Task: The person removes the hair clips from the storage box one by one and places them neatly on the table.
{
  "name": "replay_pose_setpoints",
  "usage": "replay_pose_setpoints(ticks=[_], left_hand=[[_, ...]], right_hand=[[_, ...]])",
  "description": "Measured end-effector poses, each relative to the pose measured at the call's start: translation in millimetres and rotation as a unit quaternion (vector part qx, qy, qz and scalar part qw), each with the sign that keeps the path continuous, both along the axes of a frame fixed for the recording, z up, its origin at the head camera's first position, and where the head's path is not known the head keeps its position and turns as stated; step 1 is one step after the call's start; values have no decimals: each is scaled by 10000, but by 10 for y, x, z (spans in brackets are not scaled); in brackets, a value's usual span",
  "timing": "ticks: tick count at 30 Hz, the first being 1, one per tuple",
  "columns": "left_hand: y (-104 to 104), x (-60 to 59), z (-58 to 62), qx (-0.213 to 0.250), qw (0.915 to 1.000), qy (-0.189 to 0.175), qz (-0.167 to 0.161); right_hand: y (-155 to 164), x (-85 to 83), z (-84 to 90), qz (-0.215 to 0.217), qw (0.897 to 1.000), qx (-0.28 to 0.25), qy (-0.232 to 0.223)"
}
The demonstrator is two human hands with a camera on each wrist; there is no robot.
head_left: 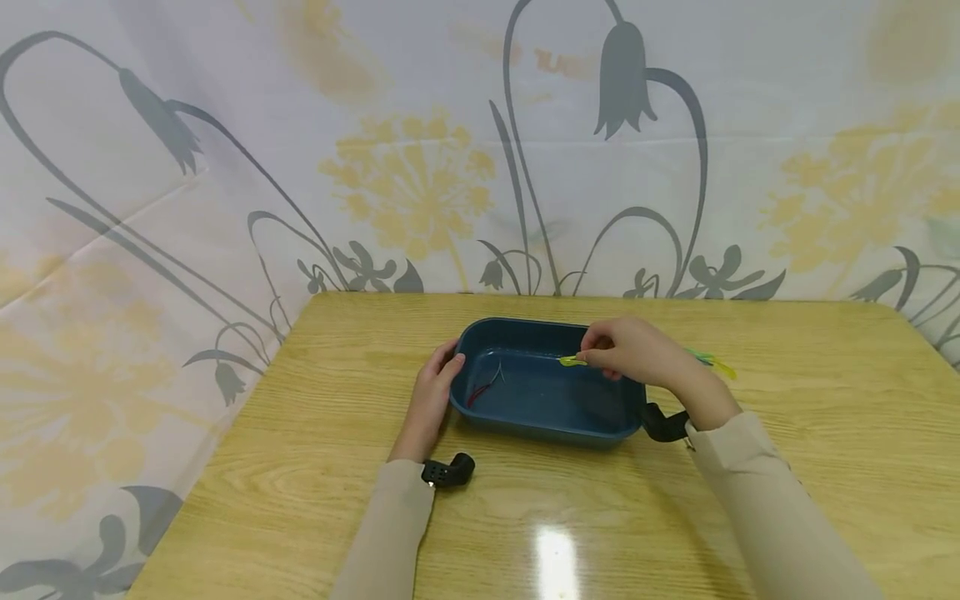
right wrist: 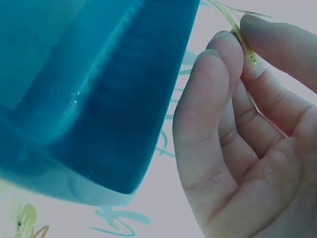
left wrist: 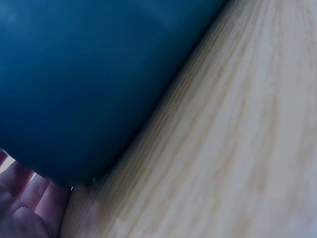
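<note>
I see a dark blue rectangular plastic tray with rounded corners (head_left: 525, 417) standing on the light wooden table (head_left: 787, 467), nearer the far edge than the near one and roughly midway between the side edges. Inside it, near the left end, lie a thin red strip and a thin grey strip (head_left: 486, 385), crossing each other on the tray floor. My left hand (head_left: 435, 392) rests against the tray's left end wall, fingers laid on the rim, relaxed rather than curled round it; the left wrist view shows only the blue wall and fingertips at its base. My right hand (head_left: 633, 350) is above the tray's far right corner, thumb and forefinger pinching a thin yellow-green strip (head_left: 572, 361) whose free end points left over the tray. The right wrist view confirms the pinch at the strip's end. More yellow and green strips (head_left: 714, 363) lie on the table just beyond the right wrist. I can read no labels or writing anywhere.
</note>
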State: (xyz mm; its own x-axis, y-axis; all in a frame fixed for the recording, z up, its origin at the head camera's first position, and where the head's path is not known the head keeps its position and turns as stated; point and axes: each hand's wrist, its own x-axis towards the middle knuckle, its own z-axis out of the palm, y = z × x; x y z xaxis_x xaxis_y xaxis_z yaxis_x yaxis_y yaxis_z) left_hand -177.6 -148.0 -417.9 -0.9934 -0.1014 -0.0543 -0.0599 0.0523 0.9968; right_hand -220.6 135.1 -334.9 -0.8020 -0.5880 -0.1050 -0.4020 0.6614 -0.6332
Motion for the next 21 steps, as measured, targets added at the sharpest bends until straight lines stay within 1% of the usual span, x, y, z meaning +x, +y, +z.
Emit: replay_pose_setpoints(ticks=[5,8,11,16,21], left_hand=[[43,92,147,-99,9999,8,-27],[54,114,177,-109,9999,4,0],[59,123,189,-109,9999,0,9],[55,114,173,-43,10000,10,6],[58,106,166,30,10000,-6,-9]], right_hand=[[34,78,24,-46,10000,-26,0],[59,118,21,-114,9999,-19,21],[85,147,0,-165,9998,-46,24],[131,181,-46,-230,9995,-230,-9],[190,217,-85,-353,9983,-445,-159]])
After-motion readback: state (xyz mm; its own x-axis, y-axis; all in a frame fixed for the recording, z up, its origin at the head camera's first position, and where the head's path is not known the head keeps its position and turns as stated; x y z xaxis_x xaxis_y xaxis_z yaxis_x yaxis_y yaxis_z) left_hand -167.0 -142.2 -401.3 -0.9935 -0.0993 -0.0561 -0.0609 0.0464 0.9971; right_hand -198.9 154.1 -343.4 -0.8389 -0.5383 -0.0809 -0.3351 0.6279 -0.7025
